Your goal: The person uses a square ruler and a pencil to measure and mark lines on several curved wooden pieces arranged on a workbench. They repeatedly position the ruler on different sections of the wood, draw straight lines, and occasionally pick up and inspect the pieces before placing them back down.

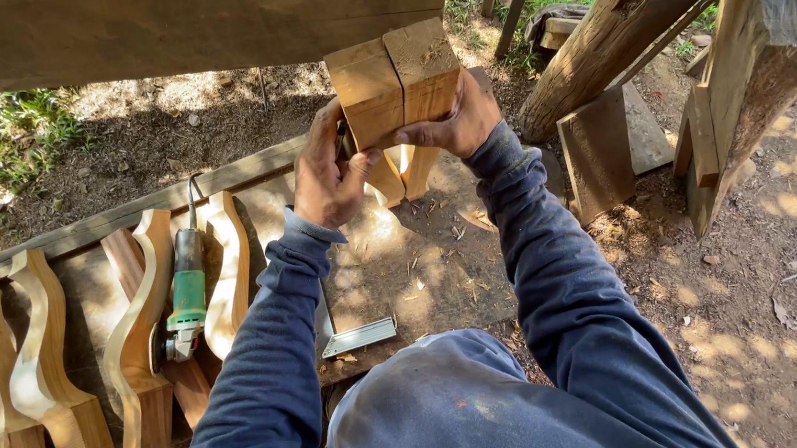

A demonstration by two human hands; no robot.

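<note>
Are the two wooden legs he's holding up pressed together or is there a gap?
Touching. The head view shows the two wooden legs side by side, block ends meeting along one seam, gripped by left hand and right hand.

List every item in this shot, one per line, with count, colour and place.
carved wooden legs in hand: two, light brown, held side by side, square ends up, top centre
carved wooden legs on board: at least five, pale and tan, lying at left
angle grinder: one, green and grey, lying between the legs at left
metal square: one, silver, on the board near the person's lap
work board: one, brown, dusty, under the hands
planks and beams: several, brown, leaning at right
long beam: one, grey-brown, across the top
ground: dirt with grass at upper left
left hand: one, gripping the left leg, blue sleeve
right hand: one, gripping the right leg, blue sleeve
</note>
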